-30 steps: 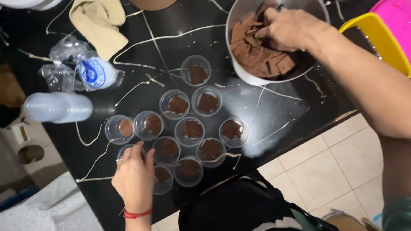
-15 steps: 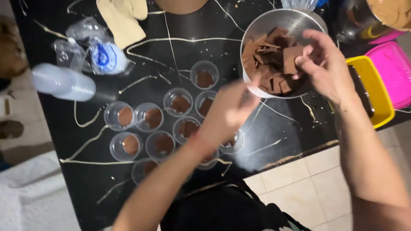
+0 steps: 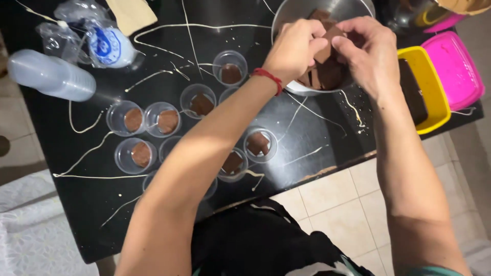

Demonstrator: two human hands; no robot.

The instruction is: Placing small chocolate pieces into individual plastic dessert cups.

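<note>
Nearest the wearer, a black bench (image 3: 317,138) streaked with pale drizzle carries a cluster of small clear plastic cups (image 3: 260,144), each holding a brown cake square. Left forearm crosses over several cups. Further out, both hands meet over a round metal bowl (image 3: 299,13) filled with brown cake pieces. Left hand (image 3: 294,48), red cord at the wrist, and right hand (image 3: 365,51) are both pinched together on one brown cake piece (image 3: 327,46), held just above the bowl's contents. Right of the bowl: a yellow plastic tray (image 3: 427,89), then a pink one (image 3: 455,66). Far left: a stack of clear lids (image 3: 51,74).
</note>
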